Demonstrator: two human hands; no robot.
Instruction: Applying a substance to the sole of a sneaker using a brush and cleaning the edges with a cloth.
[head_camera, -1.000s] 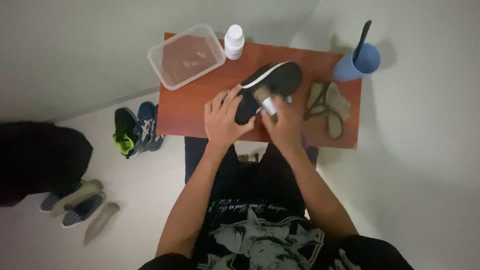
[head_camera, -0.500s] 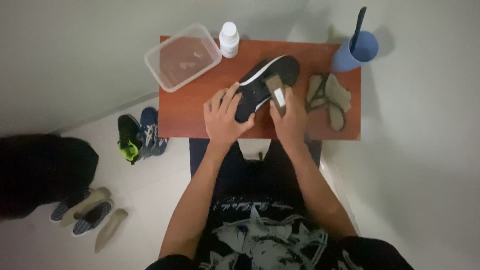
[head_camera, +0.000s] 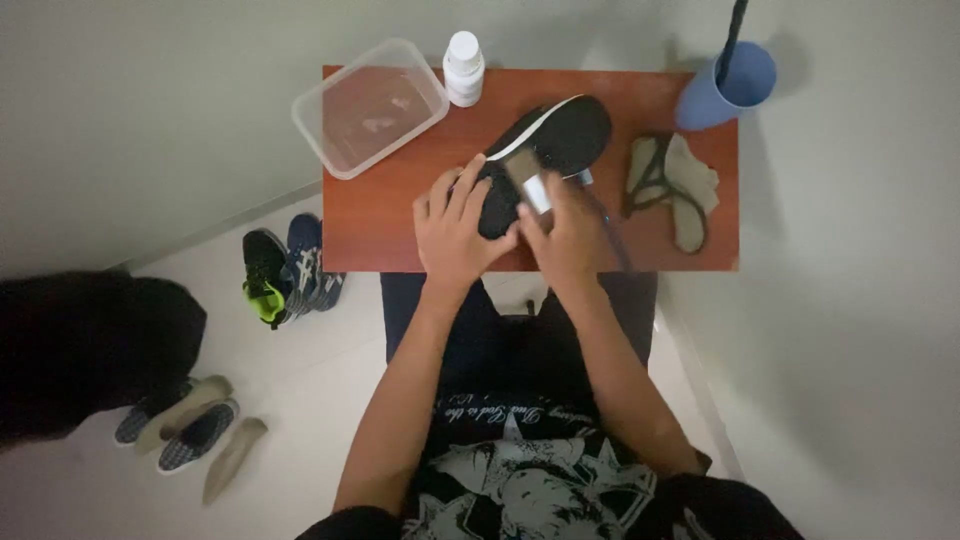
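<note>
Shifted since the earlier frames: black shoe (head_camera: 545, 150) swung with its toe further toward the far edge of the small red-brown table (head_camera: 380, 215), and brush (head_camera: 530, 185) slid from the heel end up onto the shoe's middle. Left hand (head_camera: 455, 228) wrapped over the shoe's heel end, fingers spread and grasping it. Right hand (head_camera: 570, 232) clenched around the brush, only its pale block showing above the knuckles; bristles hidden against the shoe. Shoe lying near the table's middle, tilted, a white sole stripe showing along one side.

Hidden or hard to make out: heel of the shoe covered by both hands; a thin dark cord or lace (head_camera: 612, 240) trailing from under the right hand toward the near edge, its ends unclear. Contents of the clear plastic container (head_camera: 370, 105) at the far left corner too faint to tell, one corner overhanging the table. Dark handle standing in the blue cup (head_camera: 725, 85) at the far right corner, cut off by the picture's top edge.

Counted: one white bottle (head_camera: 463, 68) at the far edge; two pale insoles (head_camera: 680, 185) overlapping near the right edge; one pair of dark sneakers (head_camera: 285, 272) on the floor left of the table; further left, two patterned shoes (head_camera: 175, 425) with two more loose insoles (head_camera: 232, 458); one dark mass (head_camera: 90, 345) at the left, unidentifiable.
</note>
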